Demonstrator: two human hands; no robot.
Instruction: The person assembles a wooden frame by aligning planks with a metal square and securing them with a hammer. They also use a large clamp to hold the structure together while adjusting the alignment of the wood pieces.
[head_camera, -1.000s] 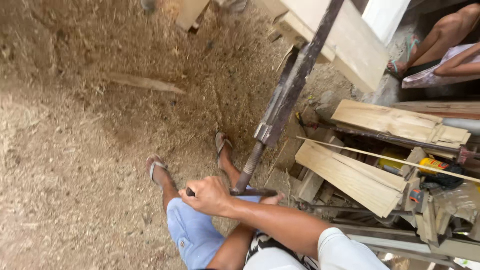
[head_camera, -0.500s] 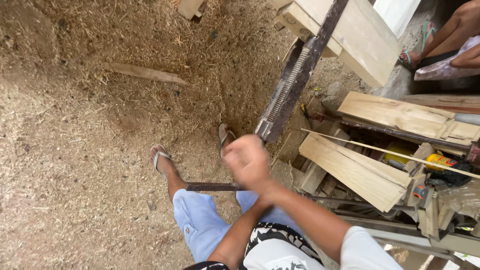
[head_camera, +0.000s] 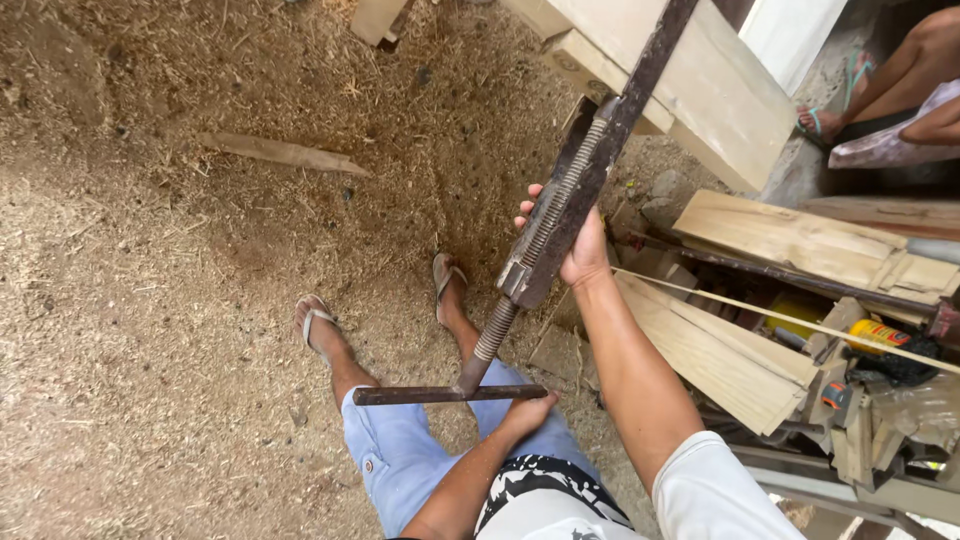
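A long rusty bar clamp (head_camera: 600, 150) slants from the wooden boards at the top down toward me. Its threaded screw (head_camera: 493, 335) ends in a dark cross handle (head_camera: 420, 395) above my knees. My left hand (head_camera: 527, 410) grips the right end of that handle. My right hand (head_camera: 585, 245) wraps around the clamp's bar from behind, at its sliding jaw. My feet in flip-flops (head_camera: 315, 318) stand on the sawdust below.
Sawdust covers the ground, with a wood offcut (head_camera: 285, 153) lying on it. Stacked planks (head_camera: 720, 350) and tool clutter with a yellow can (head_camera: 880, 335) fill the right. Another person's legs (head_camera: 890, 75) show at top right.
My right hand left the cross handle, rose, and now holds the clamp's bar. My left hand now holds the handle's end.
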